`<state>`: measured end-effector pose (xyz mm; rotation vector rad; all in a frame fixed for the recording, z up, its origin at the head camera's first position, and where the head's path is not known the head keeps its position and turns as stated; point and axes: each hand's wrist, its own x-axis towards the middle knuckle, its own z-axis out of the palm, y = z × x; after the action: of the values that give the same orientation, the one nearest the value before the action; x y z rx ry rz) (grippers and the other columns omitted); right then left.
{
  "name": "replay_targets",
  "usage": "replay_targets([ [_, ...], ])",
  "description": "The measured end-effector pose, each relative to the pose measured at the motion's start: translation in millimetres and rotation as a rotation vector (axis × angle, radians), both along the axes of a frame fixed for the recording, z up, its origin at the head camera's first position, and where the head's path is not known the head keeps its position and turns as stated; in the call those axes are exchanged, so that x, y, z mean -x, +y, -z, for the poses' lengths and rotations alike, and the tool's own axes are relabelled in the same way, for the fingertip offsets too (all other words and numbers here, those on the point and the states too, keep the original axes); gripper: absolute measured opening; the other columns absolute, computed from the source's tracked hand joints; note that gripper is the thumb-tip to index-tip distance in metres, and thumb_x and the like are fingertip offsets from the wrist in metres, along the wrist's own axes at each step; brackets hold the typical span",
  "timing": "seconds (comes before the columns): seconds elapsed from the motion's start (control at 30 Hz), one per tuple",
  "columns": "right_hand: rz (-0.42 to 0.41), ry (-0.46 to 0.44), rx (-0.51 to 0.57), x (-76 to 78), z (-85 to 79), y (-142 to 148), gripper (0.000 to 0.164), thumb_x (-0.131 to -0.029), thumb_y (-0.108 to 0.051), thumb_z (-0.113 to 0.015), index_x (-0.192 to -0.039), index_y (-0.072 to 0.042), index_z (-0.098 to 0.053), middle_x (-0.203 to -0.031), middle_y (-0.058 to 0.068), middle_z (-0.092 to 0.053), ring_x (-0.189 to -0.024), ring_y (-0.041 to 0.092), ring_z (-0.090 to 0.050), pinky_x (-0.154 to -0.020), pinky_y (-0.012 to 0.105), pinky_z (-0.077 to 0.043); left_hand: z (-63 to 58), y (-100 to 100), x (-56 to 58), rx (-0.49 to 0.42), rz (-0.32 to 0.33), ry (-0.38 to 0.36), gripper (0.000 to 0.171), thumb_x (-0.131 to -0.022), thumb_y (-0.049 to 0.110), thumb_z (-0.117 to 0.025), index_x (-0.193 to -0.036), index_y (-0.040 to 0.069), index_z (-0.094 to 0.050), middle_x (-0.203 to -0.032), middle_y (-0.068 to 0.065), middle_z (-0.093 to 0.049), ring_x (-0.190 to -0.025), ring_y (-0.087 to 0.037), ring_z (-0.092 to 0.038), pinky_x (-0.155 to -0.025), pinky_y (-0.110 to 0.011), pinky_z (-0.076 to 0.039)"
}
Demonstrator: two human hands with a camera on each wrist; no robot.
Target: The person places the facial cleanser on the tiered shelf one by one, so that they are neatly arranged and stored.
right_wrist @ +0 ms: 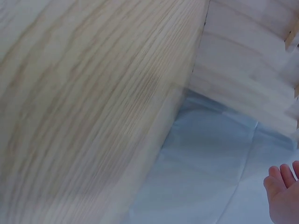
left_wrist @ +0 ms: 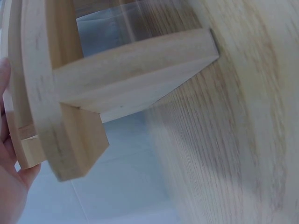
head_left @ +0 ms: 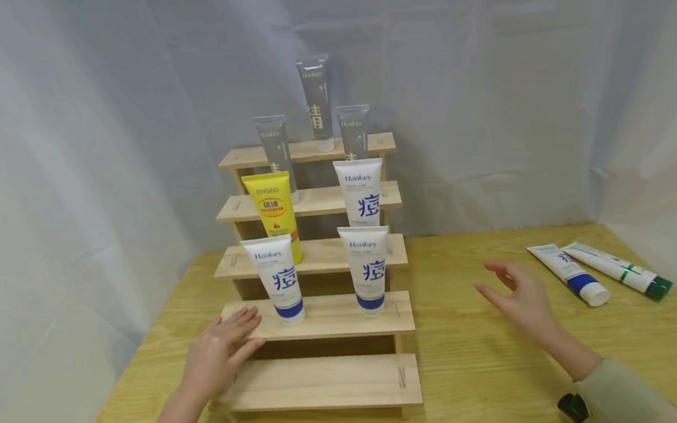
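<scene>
My left hand (head_left: 220, 349) rests on the left end of a stepped wooden display rack (head_left: 329, 381), its fingers laid over the second step from the bottom. In the left wrist view, part of that hand (left_wrist: 11, 182) shows beside a board's end. My right hand (head_left: 521, 299) hovers over the table right of the rack, holding nothing, thumb and forefinger apart. White squeeze tubes with blue bands (head_left: 276, 277) (head_left: 368, 269) stand cap-down on the second step. Behind them stand a yellow tube (head_left: 274, 207), another white tube (head_left: 361, 189) and three grey tubes (head_left: 318, 102).
On the wooden table (head_left: 473, 374), a white tube with a blue band (head_left: 567, 272) and a white tube with a green cap (head_left: 618, 267) lie at the right. A pale cloth (head_left: 485, 91) hangs behind and along the sides. The lowest step carries no tube.
</scene>
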<state>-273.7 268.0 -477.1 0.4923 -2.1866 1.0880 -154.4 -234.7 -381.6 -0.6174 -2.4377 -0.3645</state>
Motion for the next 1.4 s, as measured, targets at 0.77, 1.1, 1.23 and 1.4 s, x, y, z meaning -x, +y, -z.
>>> replay_targets([
  [0.77,0.217,-0.025,-0.089,6.6,2.4,62,0.04,-0.072,-0.027,-0.074,-0.105,-0.008,-0.061,-0.1,0.005,-0.061,-0.092,0.023,-0.057,-0.076,0.022,-0.049,1.0,0,-0.6,0.003,-0.012,-0.01,0.038,-0.073,0.027,-0.069,-0.102,0.003,-0.066,-0.112,-0.01,-0.059,-0.103,-0.026,-0.055,-0.091,-0.054,-0.035],
  [1.1,0.31,-0.077,-0.121,13.1,3.6,103,0.04,-0.076,-0.031,-0.07,-0.105,-0.005,-0.06,-0.099,0.01,-0.059,-0.09,0.026,-0.056,-0.075,0.009,-0.043,1.1,-1,0.7,0.004,-0.008,-0.006,0.038,-0.074,0.028,-0.069,-0.102,0.003,-0.065,-0.113,-0.01,-0.059,-0.103,-0.027,-0.055,-0.091,-0.055,-0.035],
  [1.23,0.331,-0.121,-0.114,13.9,0.6,114,0.04,-0.079,-0.031,-0.067,-0.106,-0.003,-0.058,-0.101,0.013,-0.058,-0.093,0.03,-0.053,-0.078,0.034,-0.048,0.8,-1,0.3,0.007,-0.007,-0.003,0.038,-0.074,0.029,-0.069,-0.102,0.003,-0.065,-0.112,-0.01,-0.059,-0.103,-0.027,-0.055,-0.091,-0.054,-0.035],
  [1.4,0.385,-0.137,-0.126,16.6,1.8,131,0.042,-0.08,-0.031,-0.065,-0.106,0.001,-0.059,-0.1,0.02,-0.059,-0.089,0.037,-0.054,-0.072,0.05,-0.043,0.6,-1,-0.2,0.008,-0.007,-0.005,0.038,-0.075,0.029,-0.068,-0.103,0.003,-0.065,-0.112,-0.01,-0.059,-0.103,-0.026,-0.055,-0.091,-0.054,-0.034],
])
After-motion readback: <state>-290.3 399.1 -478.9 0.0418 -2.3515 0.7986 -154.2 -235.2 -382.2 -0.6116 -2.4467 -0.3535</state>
